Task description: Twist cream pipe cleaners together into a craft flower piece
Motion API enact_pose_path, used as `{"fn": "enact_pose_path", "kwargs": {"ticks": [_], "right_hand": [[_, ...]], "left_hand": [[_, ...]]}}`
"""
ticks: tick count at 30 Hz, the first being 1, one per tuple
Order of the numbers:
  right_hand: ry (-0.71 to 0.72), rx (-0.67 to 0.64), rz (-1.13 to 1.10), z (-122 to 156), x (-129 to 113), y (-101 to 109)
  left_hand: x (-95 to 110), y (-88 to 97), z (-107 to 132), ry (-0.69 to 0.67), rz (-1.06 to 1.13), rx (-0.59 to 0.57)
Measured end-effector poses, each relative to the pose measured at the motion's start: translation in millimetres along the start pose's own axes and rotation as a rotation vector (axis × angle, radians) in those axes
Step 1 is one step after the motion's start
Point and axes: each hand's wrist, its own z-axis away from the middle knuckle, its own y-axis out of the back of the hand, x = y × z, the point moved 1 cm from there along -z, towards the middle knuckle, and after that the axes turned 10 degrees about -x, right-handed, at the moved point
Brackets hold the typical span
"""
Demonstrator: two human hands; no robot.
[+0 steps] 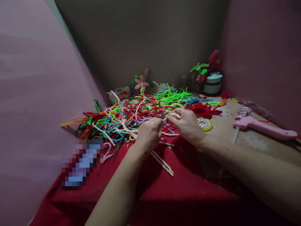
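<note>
My left hand is closed in a pinch near the middle of the view, holding a pale pipe cleaner by its end. Close beside it, my right hand pinches a cream pipe cleaner loop, which shows between thumb and forefinger. The two sets of fingertips almost meet, and it looks like one bent piece spans them. Below the left wrist, pale pipe cleaners stick out over the red cloth. Behind both hands lies a large tangled heap of coloured pipe cleaners.
A pink hot glue gun lies at the right, near a yellow tape roll. A lidded jar and pipe cleaner flowers stand at the back. A pixelated blurred object rests on the red cloth at left.
</note>
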Motion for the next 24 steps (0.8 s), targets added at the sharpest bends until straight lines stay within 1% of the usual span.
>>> {"fn": "enact_pose_path", "kwargs": {"ticks": [2,3,4,6,7,8,9,10,11,13,14,15,16,18,19,21,22,24], "right_hand": [[-0.044,0.018,-0.017,-1.8,3.3,-1.0],[-0.061,0.007,-0.055,-2.8,4.5,-1.7],[-0.073,-0.012,-0.103,-3.5,5.1,-2.6],[-0.092,-0.054,-0.209,-3.3,4.2,-4.5],[-0.112,-0.09,-0.247,-2.2,2.8,-5.4],[-0.144,-0.154,-0.273,-0.4,0.8,-6.5],[-0.182,-0.262,-0.291,2.1,-1.6,-7.6],[-0.213,-0.415,-0.305,5.2,-4.4,-8.7],[-0.231,-0.601,-0.315,8.8,-7.5,-9.6],[-0.216,-0.971,-0.331,16.5,-13.7,-9.8],[-0.195,-1.109,-0.335,19.7,-16.5,-8.9],[-0.175,-1.212,-0.332,22.1,-18.7,-7.6],[-0.156,-1.284,-0.328,23.6,-20.4,-6.0],[-0.126,-1.376,-0.323,24.4,-22.1,-3.0],[-0.116,-1.405,-0.322,23.9,-22.1,-1.9],[-0.116,-1.43,-0.309,22.1,-19.9,-1.2],[-0.124,-1.43,-0.289,21.2,-17.8,-2.0],[-0.12,-1.376,-0.217,19.8,-12.3,-5.9]], "left_hand": [[-0.4,-3.3,0.6,-0.012,-0.135,0.019],[-0.5,-3.7,0.9,-0.006,-0.144,0.035],[-0.7,-3.2,1.2,0.012,-0.105,0.061],[-2.3,-0.1,1.6,0.089,0.08,0.144],[-4.0,1.9,1.6,0.141,0.197,0.187],[-6.1,3.9,1.2,0.192,0.316,0.226],[-8.4,5.8,0.1,0.238,0.424,0.251],[-10.7,7.4,-2.0,0.27,0.521,0.257],[-12.5,8.6,-5.7,0.283,0.604,0.234],[-12.5,9.4,-18.0,0.245,0.701,0.096],[-10.2,8.9,-26.6,0.199,0.706,0.006],[-6.0,7.7,-36.6,0.137,0.678,-0.08],[-0.3,6.0,-47.5,0.066,0.627,-0.124],[14.1,0.8,-70.3,-0.048,0.521,-0.158],[21.4,-2.0,-81.2,-0.079,0.482,-0.137],[32.5,-6.1,-99.5,-0.079,0.463,-0.1],[34.9,-6.2,-105.8,-0.066,0.45,-0.06],[31.8,-1.0,-111.0,-0.029,0.436,0.026]]}}
